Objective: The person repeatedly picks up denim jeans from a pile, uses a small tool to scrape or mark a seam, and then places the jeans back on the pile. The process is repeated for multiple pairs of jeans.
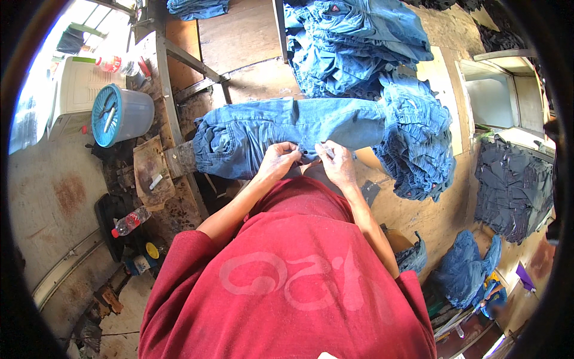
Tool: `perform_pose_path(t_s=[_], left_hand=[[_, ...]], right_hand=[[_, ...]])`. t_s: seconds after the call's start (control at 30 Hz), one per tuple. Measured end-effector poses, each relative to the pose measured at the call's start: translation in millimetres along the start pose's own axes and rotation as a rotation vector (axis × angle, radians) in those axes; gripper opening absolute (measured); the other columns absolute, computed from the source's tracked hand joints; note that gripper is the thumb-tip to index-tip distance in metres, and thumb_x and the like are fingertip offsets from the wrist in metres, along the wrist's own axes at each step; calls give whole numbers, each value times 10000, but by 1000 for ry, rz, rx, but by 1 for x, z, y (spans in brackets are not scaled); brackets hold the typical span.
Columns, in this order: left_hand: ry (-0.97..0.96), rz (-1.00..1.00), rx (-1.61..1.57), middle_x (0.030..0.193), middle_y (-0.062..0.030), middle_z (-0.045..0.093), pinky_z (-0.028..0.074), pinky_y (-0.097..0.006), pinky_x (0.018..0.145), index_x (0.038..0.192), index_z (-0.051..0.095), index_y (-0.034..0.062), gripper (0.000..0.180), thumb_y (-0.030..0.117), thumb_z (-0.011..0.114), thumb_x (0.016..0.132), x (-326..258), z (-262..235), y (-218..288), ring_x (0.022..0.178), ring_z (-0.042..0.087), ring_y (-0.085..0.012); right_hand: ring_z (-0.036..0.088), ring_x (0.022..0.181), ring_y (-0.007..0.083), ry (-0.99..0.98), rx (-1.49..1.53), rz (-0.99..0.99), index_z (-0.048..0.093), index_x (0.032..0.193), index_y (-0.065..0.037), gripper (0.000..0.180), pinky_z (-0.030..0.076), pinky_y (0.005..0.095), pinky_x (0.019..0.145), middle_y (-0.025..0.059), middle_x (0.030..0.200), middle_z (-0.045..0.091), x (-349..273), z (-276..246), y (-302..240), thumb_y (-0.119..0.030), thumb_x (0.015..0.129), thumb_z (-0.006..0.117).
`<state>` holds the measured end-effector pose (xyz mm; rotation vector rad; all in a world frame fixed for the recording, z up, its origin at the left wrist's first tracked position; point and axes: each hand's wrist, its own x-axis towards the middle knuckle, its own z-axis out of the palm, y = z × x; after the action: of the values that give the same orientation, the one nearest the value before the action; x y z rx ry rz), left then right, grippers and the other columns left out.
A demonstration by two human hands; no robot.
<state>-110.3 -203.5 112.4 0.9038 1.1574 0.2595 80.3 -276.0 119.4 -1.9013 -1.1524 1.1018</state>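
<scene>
A pair of blue jeans [257, 131] lies stretched crosswise in front of me, its gathered waist end at the left. At the near edge of the denim my left hand [280, 160] is closed, fingertips pinched beside a small dark spot. Just right of it, my right hand [338, 164] is also closed, with something small and greyish-white at its fingertips that is too small to name. Both hands are close together against the cloth. The right end of the jeans meets a heap of blue jeans [418, 137].
Behind is a tall stack of blue jeans [359, 36]. Left are a clear bucket with blue rim [134, 113], a plastic bottle [131, 221] and a wooden frame [170, 113]. Dark garments [514, 185] lie at right; a blue cloth bundle [463, 269] is at lower right.
</scene>
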Motion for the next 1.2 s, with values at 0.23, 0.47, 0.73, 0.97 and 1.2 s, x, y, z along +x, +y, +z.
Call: perform_pose_path(t_s=[0.23, 0.47, 0.73, 0.97, 1.2], left_hand=[[-72, 74, 22, 855, -49, 748, 491, -242, 664, 996, 731, -11, 185, 173, 717, 972, 4, -1, -7, 744, 622, -71], [46, -20, 60, 874, -50, 758, 509, -250, 718, 1013, 733, -38, 217, 174, 714, 971, -3, 1, -3, 761, 628, -87], [-40, -35, 161, 901, -63, 763, 522, -303, 728, 1095, 757, -5, 297, 259, 723, 963, -2, 4, 12, 770, 652, -137], [-151, 253, 699, 1185, -175, 795, 577, -371, 818, 1344, 665, 39, 441, 238, 728, 956, -19, -19, 45, 809, 720, -282], [-397, -274, -199, 1151, -108, 752, 459, -224, 621, 1453, 537, -45, 604, 123, 777, 924, -3, -34, 31, 734, 577, -75]], right_hand=[[506, 639, 164, 31, 51, -66, 650, 899, 2, 374, 452, 386, 620, 123, 703, 608, -1, 3, 2, -337, 1055, 680], [614, 665, 233, 30, 0, -1, 684, 925, -7, 349, 499, 408, 651, 158, 769, 688, -3, 1, -1, -335, 1043, 693], [592, 657, 190, -3, -46, 30, 690, 923, -6, 379, 495, 381, 649, 131, 742, 678, 1, -3, 6, -366, 1041, 694], [715, 853, 393, 187, -69, 119, 554, 1280, -70, 224, 544, 478, 758, 197, 985, 710, -23, -26, -14, -208, 1105, 572], [736, 941, 403, 153, -220, -107, 557, 1258, -35, 186, 556, 456, 772, 222, 1015, 707, -48, -27, -48, -128, 1098, 570]])
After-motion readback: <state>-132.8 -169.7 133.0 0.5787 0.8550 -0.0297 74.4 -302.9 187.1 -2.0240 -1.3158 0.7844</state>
